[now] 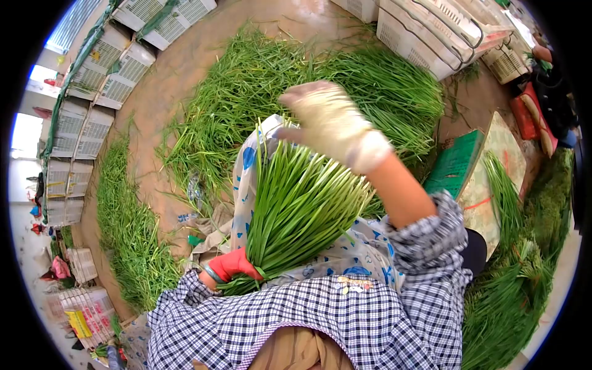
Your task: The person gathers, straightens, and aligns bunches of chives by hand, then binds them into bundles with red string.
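A thick bunch of garlic chives (pixel 302 209) lies fanned out across my lap, its pale stem ends toward the upper right. My left hand (pixel 233 266), in a red glove, is closed round the leafy lower-left end of the bunch. Above the pale ends, my right hand (pixel 333 120) is raised in a cream glove, slightly blurred. Its thumb is spread away from the fingers, and nothing shows in its grasp. Under the bunch is a translucent plastic apron or sheet (pixel 243 179) with blue prints.
Loose chives (pixel 228 92) are heaped on the floor ahead, with another strip of greens (pixel 129 228) at left. White crates (pixel 74 129) line the left, and more crates (pixel 425 37) stand upper right. Bundled chives (pixel 512 302) lie right, near a board (pixel 493 179). Another person (pixel 552 92) is at far right.
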Demonstrator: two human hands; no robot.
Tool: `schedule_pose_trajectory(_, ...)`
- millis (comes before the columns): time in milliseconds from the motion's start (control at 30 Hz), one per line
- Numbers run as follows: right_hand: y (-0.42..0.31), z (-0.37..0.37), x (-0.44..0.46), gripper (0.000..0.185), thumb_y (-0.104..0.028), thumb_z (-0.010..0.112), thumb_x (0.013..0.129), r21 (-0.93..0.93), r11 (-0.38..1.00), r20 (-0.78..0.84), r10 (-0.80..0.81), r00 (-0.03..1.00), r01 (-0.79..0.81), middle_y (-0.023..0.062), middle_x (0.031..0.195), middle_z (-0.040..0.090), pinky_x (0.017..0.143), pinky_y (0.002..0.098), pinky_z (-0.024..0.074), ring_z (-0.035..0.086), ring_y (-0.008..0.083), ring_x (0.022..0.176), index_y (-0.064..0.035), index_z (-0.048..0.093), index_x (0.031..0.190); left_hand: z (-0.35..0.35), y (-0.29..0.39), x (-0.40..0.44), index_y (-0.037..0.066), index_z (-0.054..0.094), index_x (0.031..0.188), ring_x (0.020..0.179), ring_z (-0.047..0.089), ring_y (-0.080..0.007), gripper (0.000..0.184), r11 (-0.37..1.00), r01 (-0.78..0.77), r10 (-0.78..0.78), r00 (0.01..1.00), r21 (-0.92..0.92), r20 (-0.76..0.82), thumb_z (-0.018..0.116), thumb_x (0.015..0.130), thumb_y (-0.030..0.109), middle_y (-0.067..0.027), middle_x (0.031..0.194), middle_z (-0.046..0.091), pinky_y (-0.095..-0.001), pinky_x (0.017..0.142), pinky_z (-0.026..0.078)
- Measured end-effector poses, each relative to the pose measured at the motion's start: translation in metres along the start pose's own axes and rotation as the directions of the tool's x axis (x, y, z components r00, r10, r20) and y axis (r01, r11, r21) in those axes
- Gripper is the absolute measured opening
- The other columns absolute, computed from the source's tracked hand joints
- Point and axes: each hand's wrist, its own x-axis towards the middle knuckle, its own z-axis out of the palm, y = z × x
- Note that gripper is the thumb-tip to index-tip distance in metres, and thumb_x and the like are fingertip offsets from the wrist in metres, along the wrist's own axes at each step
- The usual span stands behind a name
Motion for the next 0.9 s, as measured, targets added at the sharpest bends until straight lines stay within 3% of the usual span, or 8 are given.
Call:
schedule_pose_trajectory(100, 0.0, 0.045, 0.041, 0.027, -0.03, 0.062, 0.085, -0.181, 0.983, 0.484, 0.075, 0.872, 0.016, 0.0142, 0.103, 0.068, 0.093, 0.0433, 0.0458, 0.063, 0.0306, 0.102, -0.0056, 0.07, 0.095, 0.004, -0.004, -0.001, 0.004, 0.049, 0.138, 0.124, 0.051, -0.021, 0.077, 0.999, 0.025, -0.026, 0.999, -0.021, -0.024, 0.081, 0.068, 0.003, -0.0094, 0.137, 0.054, -0.0347, 0.107, 0.037)
schedule_pose_trajectory(300, 0.121, 0.02, -0.086, 0.018, -0.005, 0.058, 0.076, -0.363, 0.826, 0.277, 0.537, 0.797, -0.43, 0.0123, 0.103, 0.068, 0.083, 0.0427, 0.0523, 0.065, 0.036, 0.09, -0.0094, 0.071, 0.087, 0.013, -0.025, -0.021, 0.004, 0.048, 0.138, 0.124, 0.051, -0.021, 0.076, 0.984, 0.146, -0.156, 0.982, -0.101, -0.106, 0.08, 0.069, 0.004, -0.0093, 0.137, 0.054, -0.0347, 0.107, 0.037)
schedule_pose_trajectory(367, 0.13, 0.028, -0.158, 0.019, -0.002, 0.061, 0.074, -0.251, 0.885, -0.215, 0.343, 0.914, -0.391, 0.0119, 0.097, 0.069, 0.08, 0.041, 0.0538, 0.066, 0.0326, 0.09, -0.0095, 0.072, 0.088, 0.013, -0.027, -0.026, 0.004, 0.048, 0.138, 0.124, 0.051, -0.021, 0.075, 0.979, 0.176, -0.188, 0.975, -0.103, -0.123, 0.08, 0.07, 0.004, -0.0092, 0.137, 0.054, -0.0347, 0.107, 0.037)
schedule_pose_trajectory(500, 0.074, 0.025, -0.227, 0.026, -0.031, 0.071, 0.085, 0.428, 0.38, 0.32, 0.785, 0.53, -0.82, 0.0117, 0.095, 0.071, 0.077, 0.0347, 0.0535, 0.067, 0.0236, 0.085, -0.0067, 0.073, 0.094, 0.006, -0.024, -0.025, 0.004, 0.048, 0.138, 0.124, 0.051, -0.021, 0.074, 0.972, 0.215, -0.226, 0.964, -0.091, -0.142, 0.079, 0.071, 0.005, -0.0092, 0.137, 0.054, -0.0347, 0.107, 0.037)
schedule_pose_trajectory(600, 0.023, 0.047, -0.228, 0.057, -0.037, 0.061, 0.093, 0.616, 0.243, 0.577, 0.509, 0.639, -0.75, 0.0177, 0.13, 0.057, 0.092, 0.0348, 0.0501, 0.06, 0.024, 0.11, -0.0065, 0.046, 0.14, 0.002, -0.017, -0.022, 0.004, 0.048, 0.138, 0.124, 0.051, -0.021, 0.074, 0.972, 0.229, -0.236, 0.959, -0.06, -0.158, 0.079, 0.072, 0.005, -0.0091, 0.137, 0.054, -0.0347, 0.107, 0.038)
schedule_pose_trajectory(667, -0.012, 0.051, -0.199, 0.105, -0.077, 0.051, 0.079, 0.815, -0.228, 0.579, 0.276, 0.767, -0.533, 0.0197, 0.151, 0.031, 0.11, 0.0426, 0.0341, 0.039, 0.0323, 0.134, -0.0084, 0.019, 0.152, 0.0, -0.013, -0.02, 0.004, 0.048, 0.138, 0.124, 0.051, -0.021, 0.073, 0.97, 0.242, -0.243, 0.954, -0.029, -0.173, 0.079, 0.072, 0.005, -0.0091, 0.137, 0.054, -0.0347, 0.107, 0.038)
schedule_pose_trajectory(767, -0.031, 0.101, -0.176, 0.101, -0.077, 0.053, 0.079, 0.864, -0.481, 0.365, 0.389, 0.846, -0.152, 0.0158, 0.142, 0.044, 0.105, 0.0412, 0.0413, 0.048, 0.0256, 0.126, -0.005, 0.033, 0.146, 0.002, -0.004, -0.02, 0.004, 0.048, 0.139, 0.124, 0.051, -0.0209, 0.072, 0.97, 0.242, -0.231, 0.948, 0.025, -0.221, 0.078, 0.073, 0.005, -0.009, 0.137, 0.054, -0.0347, 0.106, 0.038)
schedule_pose_trajectory(900, -0.028, 0.095, -0.157, 0.081, -0.065, 0.062, 0.082, 0.825, -0.539, 0.428, 0.402, 0.81, -0.168, 0.0113, 0.126, 0.059, 0.095, 0.0381, 0.0498, 0.059, 0.0207, 0.112, -0.0052, 0.049, 0.135, 0.003, 0.022, -0.033, 0.004, 0.048, 0.138, 0.122, 0.052, -0.0208, 0.068, 0.991, 0.123, -0.099, 0.944, 0.057, -0.315, 0.076, 0.076, 0.007, -0.0091, 0.135, 0.055, -0.0346, 0.105, 0.039)
